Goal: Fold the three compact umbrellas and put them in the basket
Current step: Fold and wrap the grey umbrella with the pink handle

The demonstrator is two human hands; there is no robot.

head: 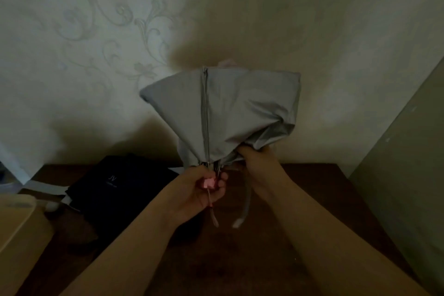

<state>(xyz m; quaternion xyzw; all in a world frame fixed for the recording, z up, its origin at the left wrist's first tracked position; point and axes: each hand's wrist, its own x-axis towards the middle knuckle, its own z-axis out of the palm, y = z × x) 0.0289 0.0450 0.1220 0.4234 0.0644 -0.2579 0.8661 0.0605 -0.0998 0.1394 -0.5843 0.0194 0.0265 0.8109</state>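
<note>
A person holds a grey umbrella [228, 113] upright above a dark table [312, 190], the left hand [204, 187] gripping its pink handle [208, 182], the right hand [257, 158] pinching loose canopy. Pleats likely need smoothing one way before strapping. A black umbrella [120, 185] lies behind the left hand; a beige box [16, 223], possibly the basket, sits far left.

The umbrella [240, 108] was silver-grey with a pink handle [208, 182]. The desk [312, 187] was dark brown. The wallpaper [108, 19] was pale with grey floral scrolls.
</note>
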